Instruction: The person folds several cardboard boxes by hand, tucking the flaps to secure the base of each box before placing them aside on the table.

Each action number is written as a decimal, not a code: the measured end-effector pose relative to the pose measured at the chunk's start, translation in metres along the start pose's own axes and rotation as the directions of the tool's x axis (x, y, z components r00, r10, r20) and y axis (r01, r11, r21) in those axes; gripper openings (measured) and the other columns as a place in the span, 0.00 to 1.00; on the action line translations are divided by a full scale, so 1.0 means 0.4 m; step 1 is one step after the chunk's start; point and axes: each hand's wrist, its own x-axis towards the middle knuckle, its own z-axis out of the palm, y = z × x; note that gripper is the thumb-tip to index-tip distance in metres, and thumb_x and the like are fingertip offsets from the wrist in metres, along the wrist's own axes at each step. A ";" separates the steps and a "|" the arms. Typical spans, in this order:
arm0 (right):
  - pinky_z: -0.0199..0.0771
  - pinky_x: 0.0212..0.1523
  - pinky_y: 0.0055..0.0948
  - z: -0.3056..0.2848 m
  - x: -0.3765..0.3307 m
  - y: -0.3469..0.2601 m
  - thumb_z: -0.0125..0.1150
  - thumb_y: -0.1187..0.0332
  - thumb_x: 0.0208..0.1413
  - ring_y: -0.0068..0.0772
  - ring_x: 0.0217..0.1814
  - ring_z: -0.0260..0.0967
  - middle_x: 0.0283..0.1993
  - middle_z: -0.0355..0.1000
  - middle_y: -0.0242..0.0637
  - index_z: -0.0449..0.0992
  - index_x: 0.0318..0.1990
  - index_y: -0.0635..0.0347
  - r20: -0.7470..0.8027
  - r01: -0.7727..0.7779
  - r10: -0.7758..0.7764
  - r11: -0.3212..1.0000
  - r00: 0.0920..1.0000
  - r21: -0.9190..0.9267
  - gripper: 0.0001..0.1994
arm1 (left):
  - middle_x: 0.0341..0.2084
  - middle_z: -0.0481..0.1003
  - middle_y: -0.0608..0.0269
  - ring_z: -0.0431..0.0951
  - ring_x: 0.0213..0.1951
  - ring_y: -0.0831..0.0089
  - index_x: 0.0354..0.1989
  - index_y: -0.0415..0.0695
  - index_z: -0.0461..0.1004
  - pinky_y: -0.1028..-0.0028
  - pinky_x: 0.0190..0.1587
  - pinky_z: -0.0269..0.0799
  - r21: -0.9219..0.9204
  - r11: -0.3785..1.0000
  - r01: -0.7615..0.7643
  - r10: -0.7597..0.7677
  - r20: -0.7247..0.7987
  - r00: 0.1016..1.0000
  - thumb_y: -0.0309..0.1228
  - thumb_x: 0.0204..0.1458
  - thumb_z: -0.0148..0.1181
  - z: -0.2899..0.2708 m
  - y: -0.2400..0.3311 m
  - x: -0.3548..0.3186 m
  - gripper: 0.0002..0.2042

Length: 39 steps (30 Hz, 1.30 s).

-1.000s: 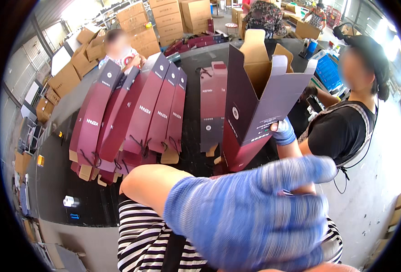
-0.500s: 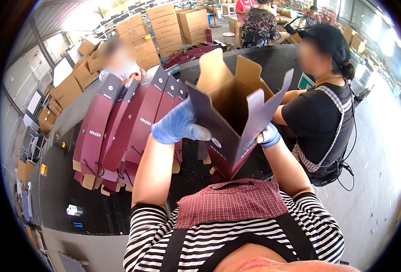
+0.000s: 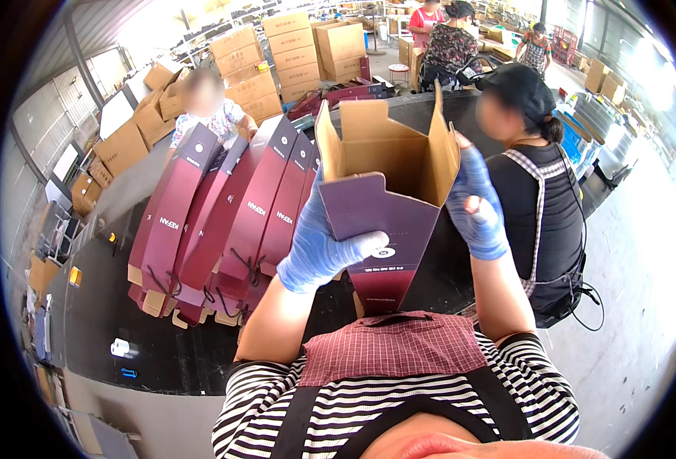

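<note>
A tall purple and maroon cardboard box (image 3: 384,210) stands upright before my chest, its open top showing brown inner walls and raised flaps. My left hand (image 3: 319,249), in a blue knitted glove, grips its left side, thumb across the front face and fingers hidden behind the side. On the right, my gloved right hand (image 3: 478,205) is open, with fingers stretched up beside the right flap and thumb apart. Whether its palm presses the box I cannot tell. Left of the box, several flattened maroon boxes (image 3: 234,222) with dark cord handles lean in an overlapping row.
A black table (image 3: 177,363) curves around in front, bearing a white roll (image 3: 121,348) and a small blue item (image 3: 128,373). A co-worker in a black cap (image 3: 540,206) is close on my right. Another person (image 3: 208,115) is behind the row. Brown cartons (image 3: 288,57) are stacked farther back.
The box has turned so a printed face is toward me. My right hand has moved from its lower right side up beside the right flap, fingers now extended. My left hand shifted slightly right.
</note>
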 end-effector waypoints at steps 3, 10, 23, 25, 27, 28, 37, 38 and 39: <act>0.47 0.78 0.43 0.037 -0.008 -0.064 0.73 0.48 0.55 0.45 0.83 0.46 0.81 0.48 0.47 0.52 0.78 0.62 -0.002 0.125 -0.127 0.975 0.992 -0.185 0.50 | 0.64 0.66 0.51 0.73 0.61 0.62 0.75 0.40 0.46 0.63 0.61 0.74 0.149 0.988 -0.037 0.044 -0.043 0.998 0.27 0.42 0.81 0.028 -0.026 -0.021 0.55; 0.32 0.80 0.47 0.088 -0.053 -0.083 0.69 0.53 0.58 0.50 0.86 0.36 0.82 0.44 0.53 0.57 0.75 0.64 0.120 0.207 -0.175 0.909 0.977 -0.362 0.44 | 0.74 0.53 0.44 0.64 0.70 0.57 0.79 0.38 0.24 0.61 0.69 0.64 0.359 0.924 -0.133 0.150 -0.020 0.988 0.34 0.39 0.84 0.065 -0.073 -0.052 0.71; 0.51 0.76 0.52 0.089 -0.034 -0.086 0.51 0.49 0.69 0.61 0.78 0.55 0.72 0.64 0.57 0.74 0.64 0.64 0.273 0.378 -0.267 0.746 0.924 -0.549 0.28 | 0.71 0.56 0.50 0.64 0.70 0.58 0.79 0.46 0.24 0.59 0.69 0.66 0.219 0.971 -0.092 0.098 -0.013 0.995 0.32 0.42 0.83 0.090 -0.064 -0.052 0.69; 0.52 0.75 0.53 0.086 -0.023 -0.088 0.50 0.48 0.69 0.62 0.77 0.56 0.71 0.66 0.55 0.76 0.62 0.63 0.324 0.432 -0.291 0.693 0.900 -0.578 0.28 | 0.71 0.56 0.51 0.64 0.70 0.59 0.79 0.47 0.24 0.59 0.69 0.66 0.180 0.978 -0.107 0.110 -0.008 0.994 0.32 0.42 0.83 0.086 -0.065 -0.049 0.69; 0.53 0.75 0.53 0.086 -0.021 -0.089 0.50 0.49 0.69 0.62 0.77 0.57 0.70 0.67 0.55 0.77 0.61 0.63 0.337 0.441 -0.290 0.677 0.896 -0.589 0.27 | 0.72 0.56 0.52 0.63 0.70 0.59 0.79 0.47 0.24 0.59 0.69 0.66 0.195 0.972 -0.133 0.136 0.002 0.991 0.32 0.42 0.82 0.080 -0.064 -0.046 0.69; 0.53 0.74 0.53 0.085 -0.019 -0.090 0.50 0.49 0.69 0.61 0.76 0.59 0.69 0.69 0.54 0.78 0.60 0.63 0.351 0.452 -0.291 0.660 0.890 -0.599 0.27 | 0.72 0.56 0.52 0.63 0.70 0.59 0.79 0.46 0.25 0.59 0.69 0.66 0.200 0.969 -0.142 0.144 0.005 0.990 0.32 0.42 0.82 0.079 -0.063 -0.046 0.68; 0.55 0.73 0.53 0.074 -0.005 -0.091 0.49 0.50 0.68 0.58 0.73 0.63 0.64 0.73 0.53 0.80 0.56 0.64 0.394 0.472 -0.269 0.614 0.879 -0.633 0.26 | 0.72 0.55 0.52 0.63 0.70 0.60 0.79 0.44 0.26 0.59 0.70 0.65 0.229 0.970 -0.088 0.101 -0.044 0.994 0.34 0.40 0.83 0.077 -0.066 -0.048 0.69; 0.55 0.73 0.53 0.076 -0.006 -0.091 0.49 0.50 0.68 0.58 0.73 0.63 0.64 0.73 0.53 0.80 0.56 0.64 0.394 0.472 -0.269 0.614 0.879 -0.633 0.26 | 0.72 0.54 0.51 0.62 0.70 0.60 0.79 0.44 0.26 0.60 0.70 0.64 0.211 0.974 -0.083 0.095 -0.046 0.994 0.34 0.40 0.83 0.078 -0.063 -0.049 0.69; 0.55 0.73 0.53 0.078 -0.008 -0.090 0.50 0.50 0.68 0.58 0.72 0.64 0.64 0.73 0.53 0.80 0.56 0.64 0.393 0.472 -0.273 0.622 0.878 -0.625 0.26 | 0.72 0.54 0.51 0.62 0.70 0.60 0.79 0.43 0.26 0.60 0.70 0.64 0.202 0.976 -0.081 0.092 -0.047 0.995 0.34 0.40 0.84 0.078 -0.063 -0.050 0.69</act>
